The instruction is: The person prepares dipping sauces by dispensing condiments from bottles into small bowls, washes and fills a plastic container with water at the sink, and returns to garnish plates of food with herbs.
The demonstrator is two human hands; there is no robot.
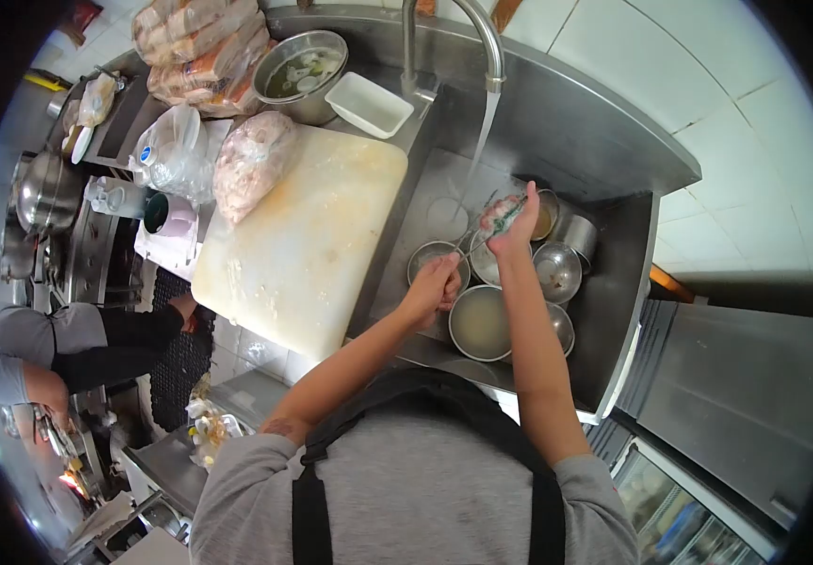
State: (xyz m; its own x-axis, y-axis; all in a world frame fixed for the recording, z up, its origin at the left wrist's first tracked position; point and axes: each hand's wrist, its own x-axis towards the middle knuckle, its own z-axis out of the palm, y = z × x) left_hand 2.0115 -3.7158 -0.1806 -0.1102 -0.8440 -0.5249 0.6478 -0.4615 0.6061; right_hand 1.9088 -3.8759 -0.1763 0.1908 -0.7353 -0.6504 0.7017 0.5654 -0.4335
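Observation:
Over the steel sink (604,330), my right hand (516,226) holds a small clear plastic bag (499,215) with pinkish and green contents, near the running water. My left hand (432,290) is closed above the bowls, to the left of the bag; whatever it may grip is too small to make out. Water falls from the curved faucet (493,56) into the sink, left of the bag. Below my hands sit several metal bowls, among them one with cloudy liquid (480,323) and a shiny one (557,271).
Left of the sink lies a white cutting board (308,231) with a bag of raw meat (254,162) at its corner. Behind are a metal bowl (303,73), a white tray (370,105) and stacked bags (201,56). Another person (67,344) stands far left.

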